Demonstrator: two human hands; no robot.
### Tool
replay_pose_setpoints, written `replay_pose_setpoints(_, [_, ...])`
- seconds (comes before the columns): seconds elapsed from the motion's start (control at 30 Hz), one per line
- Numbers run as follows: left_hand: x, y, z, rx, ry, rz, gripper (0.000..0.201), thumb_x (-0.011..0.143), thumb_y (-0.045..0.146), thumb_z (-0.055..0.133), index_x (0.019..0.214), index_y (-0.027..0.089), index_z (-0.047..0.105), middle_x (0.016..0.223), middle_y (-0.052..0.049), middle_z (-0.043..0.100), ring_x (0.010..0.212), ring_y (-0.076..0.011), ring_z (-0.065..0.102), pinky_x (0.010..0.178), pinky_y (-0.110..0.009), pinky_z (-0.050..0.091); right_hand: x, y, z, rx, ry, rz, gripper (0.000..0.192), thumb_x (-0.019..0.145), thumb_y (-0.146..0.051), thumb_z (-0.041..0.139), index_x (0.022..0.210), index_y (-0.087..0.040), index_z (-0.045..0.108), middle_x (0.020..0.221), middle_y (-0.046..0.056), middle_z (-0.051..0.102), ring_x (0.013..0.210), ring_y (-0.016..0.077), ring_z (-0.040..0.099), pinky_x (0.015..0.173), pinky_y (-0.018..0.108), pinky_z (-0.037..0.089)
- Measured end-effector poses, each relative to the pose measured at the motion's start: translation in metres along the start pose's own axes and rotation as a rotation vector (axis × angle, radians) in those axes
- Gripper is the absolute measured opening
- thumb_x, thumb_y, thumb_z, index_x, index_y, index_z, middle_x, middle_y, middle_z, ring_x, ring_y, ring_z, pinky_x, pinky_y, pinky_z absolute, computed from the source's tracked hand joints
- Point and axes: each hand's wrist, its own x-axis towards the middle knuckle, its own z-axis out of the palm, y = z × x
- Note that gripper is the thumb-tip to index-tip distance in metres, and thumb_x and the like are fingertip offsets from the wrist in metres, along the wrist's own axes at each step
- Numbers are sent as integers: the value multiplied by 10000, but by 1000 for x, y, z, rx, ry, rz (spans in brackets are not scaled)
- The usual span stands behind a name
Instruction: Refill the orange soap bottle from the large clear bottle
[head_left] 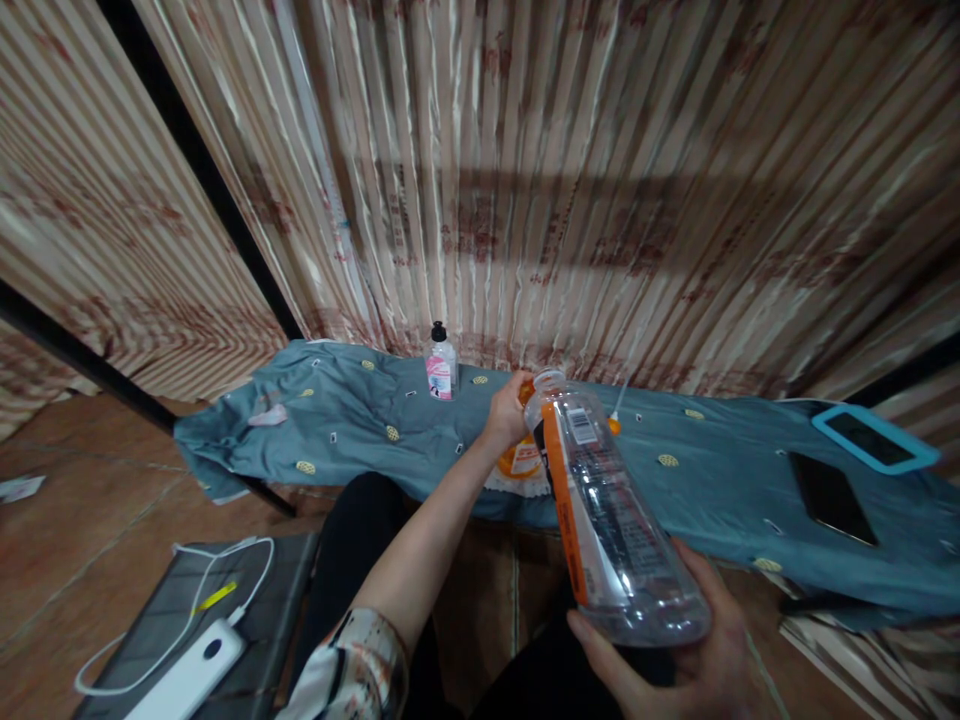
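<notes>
My right hand [701, 655] grips the base of a large clear plastic bottle [626, 520] with an orange and black label. The bottle is tilted, its uncapped mouth pointing away from me. Beside that mouth, the fingers of my left hand [511, 408] are closed around the upper part of an orange bottle [523, 460], which has a pale label and is partly hidden behind my wrist and the clear bottle. An orange cap with a thin clear tube [615, 424] is on the cloth just to the right. No liquid is clearly visible in the clear bottle.
A patterned blue-green cloth [420, 460] covers the narrow table. Further back stands a small black-capped bottle [441, 370]. Rightward lie a dark phone [831, 497] and a blue-framed device [874, 440]. A white power bank [191, 670] with a cable rests on a stool [277, 600]. Curtains hang behind.
</notes>
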Motion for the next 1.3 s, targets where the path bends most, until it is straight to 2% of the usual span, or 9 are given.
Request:
replay_pose_setpoints(0.1, [1,-1,1,-12,-1,7,272,753,236,809,983,181,674,913,-24,773,875,-200,717,816,-286,552,0,-1,0,41,-19,63,1126,624,-717,834,1476,-78,470,1341,294,619,1085,452,694,871,663,588])
replay_pose_setpoints(0.33, [1,0,-1,4,0,10,255,762,230,802,980,186,678,911,-21,774,880,-201,720,832,-293,558,0,-5,-1,11,-6,97,1072,620,-717,828,1465,-142,507,1315,226,652,1023,381,719,870,558,606])
replay_pose_setpoints(0.5, [2,-1,-1,19,-7,-1,268,746,207,807,979,181,676,911,-22,766,890,-203,714,829,-290,548,2,-11,-1,30,-10,138,1159,587,-756,814,1462,-67,493,1310,282,635,1049,440,695,886,645,571])
replay_pose_setpoints(0.63, [1,0,-1,4,-4,-5,265,755,225,802,983,177,677,920,-26,765,898,-202,713,831,-290,547,4,-14,-2,33,-20,170,1195,565,-761,822,1471,-57,489,1336,287,622,1051,426,699,897,616,578])
replay_pose_setpoints(0.7, [0,0,-1,-5,-5,-4,276,751,227,806,991,176,678,925,-27,768,898,-203,715,832,-291,549,4,-14,-3,23,-26,177,1206,567,-778,810,1480,-61,482,1324,285,632,1033,432,706,894,639,575])
replay_pose_setpoints(0.9, [0,0,-1,-8,-7,0,264,755,237,805,976,181,673,902,-24,768,877,-206,720,818,-295,555,3,-14,-3,-14,-12,112,1178,589,-797,793,1470,-72,500,1301,287,657,988,440,731,830,629,608])
replay_pose_setpoints(1.07, [1,0,0,-6,5,5,250,751,222,797,967,190,675,901,-19,770,872,-206,720,820,-300,561,2,-5,-1,38,-4,88,1173,586,-753,829,1473,-69,482,1345,311,624,1066,478,699,867,679,582])
replay_pose_setpoints(1.3, [0,0,-1,-6,-1,4,267,737,233,800,968,187,673,891,-16,755,860,-198,699,817,-294,544,3,-7,-3,-5,-14,68,1158,612,-790,791,1460,-59,496,1309,299,648,1041,454,714,878,669,585])
